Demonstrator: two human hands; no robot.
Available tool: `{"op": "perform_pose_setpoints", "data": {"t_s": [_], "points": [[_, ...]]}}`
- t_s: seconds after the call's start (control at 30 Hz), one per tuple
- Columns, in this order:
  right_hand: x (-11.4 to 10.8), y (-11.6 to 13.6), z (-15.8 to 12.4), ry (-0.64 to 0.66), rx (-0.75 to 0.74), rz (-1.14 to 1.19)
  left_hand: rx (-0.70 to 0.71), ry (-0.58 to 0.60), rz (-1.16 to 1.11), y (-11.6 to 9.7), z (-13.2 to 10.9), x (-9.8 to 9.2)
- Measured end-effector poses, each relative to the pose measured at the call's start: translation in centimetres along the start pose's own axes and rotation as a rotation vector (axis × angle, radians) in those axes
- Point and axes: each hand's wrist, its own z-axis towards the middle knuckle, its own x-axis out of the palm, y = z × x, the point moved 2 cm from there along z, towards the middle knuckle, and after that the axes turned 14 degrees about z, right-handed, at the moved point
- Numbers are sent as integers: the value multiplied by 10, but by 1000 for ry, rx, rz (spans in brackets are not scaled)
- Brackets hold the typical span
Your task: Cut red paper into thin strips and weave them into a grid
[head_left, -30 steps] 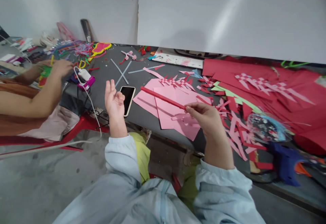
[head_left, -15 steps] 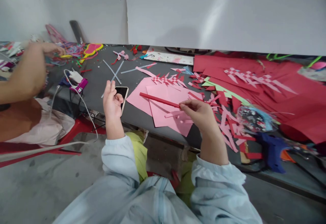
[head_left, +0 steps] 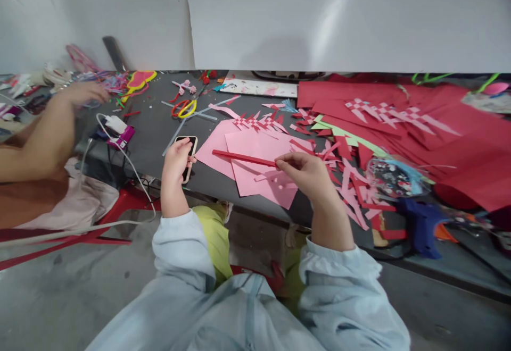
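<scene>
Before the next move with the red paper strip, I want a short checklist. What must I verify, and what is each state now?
1. Grip of right hand on long red paper strip: ok, pinched at one end.
2. Strip straight, over pink paper sheets: ok.
3. Is left hand free: not ok, it lies on black smartphone.
4. Smartphone fully on grey table: cannot tell, the hand covers part.
5. Red-and-yellow-handled scissors apart from both hands: ok.
6. Co-worker's hand far from strip: ok.
</scene>
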Motion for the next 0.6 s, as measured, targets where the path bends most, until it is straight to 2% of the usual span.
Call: {"op": "perform_pose_setpoints", "data": {"t_s": [0.1,0.17,0.27,0.43,0.6], "points": [[1,-1,2,-9,-18,-46,44,-11,186,-6,11,-3],[2,-2,3,-13,-19,-76,80,-23,309,-13,26,-2],[5,-3,4,-19,-15,-130,124,-54,485,-27,64,4],[10,1,0,21,-20,-186,98,-127,833,-56,134,12],[14,7,-3,13,-26,-238,115,-93,1133,-66,171,16]]}}
